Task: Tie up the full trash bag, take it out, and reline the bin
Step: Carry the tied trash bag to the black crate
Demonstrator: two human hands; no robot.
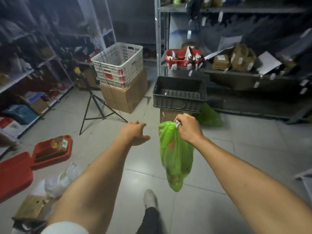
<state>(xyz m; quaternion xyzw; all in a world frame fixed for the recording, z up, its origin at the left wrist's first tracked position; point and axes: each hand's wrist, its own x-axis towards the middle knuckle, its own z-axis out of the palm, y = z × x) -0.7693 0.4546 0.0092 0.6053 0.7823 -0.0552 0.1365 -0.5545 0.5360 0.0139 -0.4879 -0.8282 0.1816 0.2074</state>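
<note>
1. We see the green trash bag (175, 157) hanging with its long axis close to vertical, its gathered neck at the top and its rounded bottom pointing down at the tiled floor (219, 149), clear of it.
2. The bag lies wholly below the grip: our right hand (188, 128) is clenched round the bunched neck, where something small and white shows among the fingers, and the body of the bag drops from there.
3. The plastic is translucent and creased; dark and orange shapes show through it, most of them low in the sack.
4. Our left hand (136, 134) reaches forward just beside the bag, not touching it, fingers loose and holding nothing.
5. Beyond the hands a black crate (179, 95) sits on a cardboard box, with a second green bag (210, 116) on the floor at its right.
6. A white shoe (150, 198) is on the tiles below the hanging bag.
</note>
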